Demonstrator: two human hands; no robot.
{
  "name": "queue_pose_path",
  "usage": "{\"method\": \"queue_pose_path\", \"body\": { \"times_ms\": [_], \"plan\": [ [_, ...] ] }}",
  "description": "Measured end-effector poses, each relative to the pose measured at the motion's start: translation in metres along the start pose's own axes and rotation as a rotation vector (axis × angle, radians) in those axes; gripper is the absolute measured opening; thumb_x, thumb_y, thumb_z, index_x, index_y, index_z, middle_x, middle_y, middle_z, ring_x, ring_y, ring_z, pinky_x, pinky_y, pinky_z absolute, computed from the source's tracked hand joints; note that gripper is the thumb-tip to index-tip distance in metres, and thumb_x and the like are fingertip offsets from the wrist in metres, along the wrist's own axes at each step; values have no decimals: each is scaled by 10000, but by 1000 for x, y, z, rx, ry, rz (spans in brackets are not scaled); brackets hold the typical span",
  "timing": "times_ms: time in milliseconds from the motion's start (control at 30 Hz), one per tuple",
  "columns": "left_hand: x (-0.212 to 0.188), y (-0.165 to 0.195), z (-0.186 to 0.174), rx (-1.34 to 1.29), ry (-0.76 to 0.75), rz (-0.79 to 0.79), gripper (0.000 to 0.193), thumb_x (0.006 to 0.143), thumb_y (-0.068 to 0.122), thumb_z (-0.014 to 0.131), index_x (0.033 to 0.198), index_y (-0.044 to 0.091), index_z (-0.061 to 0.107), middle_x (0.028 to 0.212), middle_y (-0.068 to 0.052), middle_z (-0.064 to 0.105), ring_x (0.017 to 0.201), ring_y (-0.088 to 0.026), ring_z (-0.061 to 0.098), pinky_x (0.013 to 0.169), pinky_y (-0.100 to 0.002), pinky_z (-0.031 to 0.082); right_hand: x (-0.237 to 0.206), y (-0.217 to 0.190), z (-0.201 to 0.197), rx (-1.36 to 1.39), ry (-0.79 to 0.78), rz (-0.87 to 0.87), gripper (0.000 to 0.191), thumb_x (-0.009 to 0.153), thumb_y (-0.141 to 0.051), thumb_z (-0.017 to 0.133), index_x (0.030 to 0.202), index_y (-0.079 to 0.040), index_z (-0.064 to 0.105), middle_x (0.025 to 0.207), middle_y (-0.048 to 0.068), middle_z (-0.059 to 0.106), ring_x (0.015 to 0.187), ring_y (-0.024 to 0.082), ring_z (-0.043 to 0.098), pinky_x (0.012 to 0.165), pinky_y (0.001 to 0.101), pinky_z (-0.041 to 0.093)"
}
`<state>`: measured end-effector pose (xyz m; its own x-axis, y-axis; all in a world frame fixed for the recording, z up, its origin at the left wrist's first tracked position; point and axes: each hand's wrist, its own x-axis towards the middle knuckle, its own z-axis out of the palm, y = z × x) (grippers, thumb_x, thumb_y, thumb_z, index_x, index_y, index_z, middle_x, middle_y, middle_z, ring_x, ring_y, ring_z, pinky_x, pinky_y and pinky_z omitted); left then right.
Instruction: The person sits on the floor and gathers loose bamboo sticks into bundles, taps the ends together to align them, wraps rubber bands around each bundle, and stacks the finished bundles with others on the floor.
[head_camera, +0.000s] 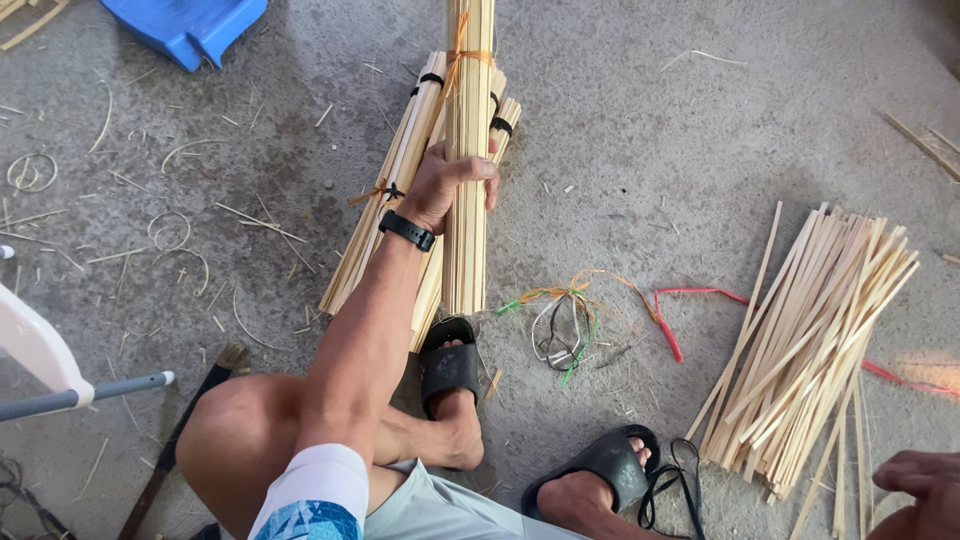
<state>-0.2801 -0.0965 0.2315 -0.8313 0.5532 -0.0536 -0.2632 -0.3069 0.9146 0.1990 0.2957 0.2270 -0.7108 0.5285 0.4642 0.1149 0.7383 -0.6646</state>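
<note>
Gripping a tied bundle of pale, thin bamboo strips (467, 170) at mid-length, the left hand (450, 185) closes around it. Bound with orange string, it runs near-to-far at centre, over other bundles. Far right, the right hand (925, 490) rests loosely curled, holding nothing visible.

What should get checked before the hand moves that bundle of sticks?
1. Left hand wrapped around the upright bundle: ok.
2. Orange tie round the top of the bundle: ok, in place.
3. Bundle's bottom end on the floor: ok, just ahead of the sandal.
4. Tied bundles lying behind it, touching: ok.
5. Right hand free: cannot tell, it sits at the picture's edge.
6. Loose sticks apart from the bundle: ok.
</note>
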Motion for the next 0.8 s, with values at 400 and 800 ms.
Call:
{"method": "queue_pose_path", "body": {
  "times_ms": [400,800],
  "plan": [
    [0,-15,-97,918,628,-117,511,721,266,815,1092,-47,655,892,-119,708,728,-213,682,612,-365,586,0,-28,5,-38,-88,110,335,1216,-181,529,975,45,588,970,150,636,760,144,594,733,291,493],
    [-48,-116,-143,1244,476,-460,1230,537,536,990,1474,-4,404,1398,-246,579,1284,-349,575,1114,-434,440,23,-123,-2,-195,-88,255,133,996,-16,709,925,97,706,840,199,708,684,202,677,536,298,479]
  ]
}}
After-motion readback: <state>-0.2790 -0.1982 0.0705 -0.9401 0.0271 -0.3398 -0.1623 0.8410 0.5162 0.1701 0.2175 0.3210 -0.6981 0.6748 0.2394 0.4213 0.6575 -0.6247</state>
